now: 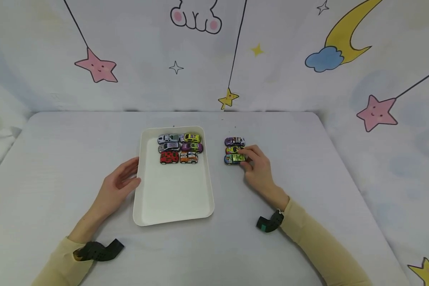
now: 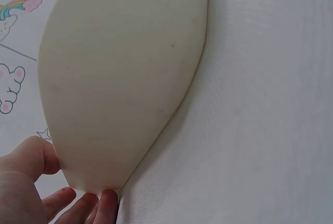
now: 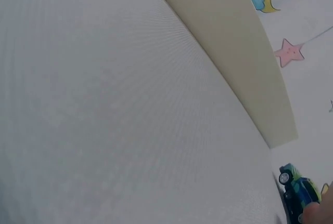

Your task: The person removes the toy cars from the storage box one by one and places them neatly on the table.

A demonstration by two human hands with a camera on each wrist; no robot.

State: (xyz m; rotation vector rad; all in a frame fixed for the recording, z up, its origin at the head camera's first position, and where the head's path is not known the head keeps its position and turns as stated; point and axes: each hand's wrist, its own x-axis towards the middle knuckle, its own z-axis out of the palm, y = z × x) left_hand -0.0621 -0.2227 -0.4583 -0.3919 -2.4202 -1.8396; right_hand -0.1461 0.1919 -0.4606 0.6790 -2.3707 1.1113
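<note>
Right hand [image 1: 259, 169] pinches green toy car [image 1: 234, 159] beside white tray [image 1: 169, 198]

The green toy car is on the table [image 1: 307, 167], right of the tray, nearest the person in a line of three; a yellow-and-red car [image 1: 231, 150] and a purple car [image 1: 232, 141] are beyond it. The left hand [image 1: 115, 188], fingers relaxed, touches the tray's left side. Six cars [image 1: 169, 157] sit in pairs toward the tray's far end.

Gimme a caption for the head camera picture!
Six toy cars in a tray, three beside it, right hand touching the green one.
</note>
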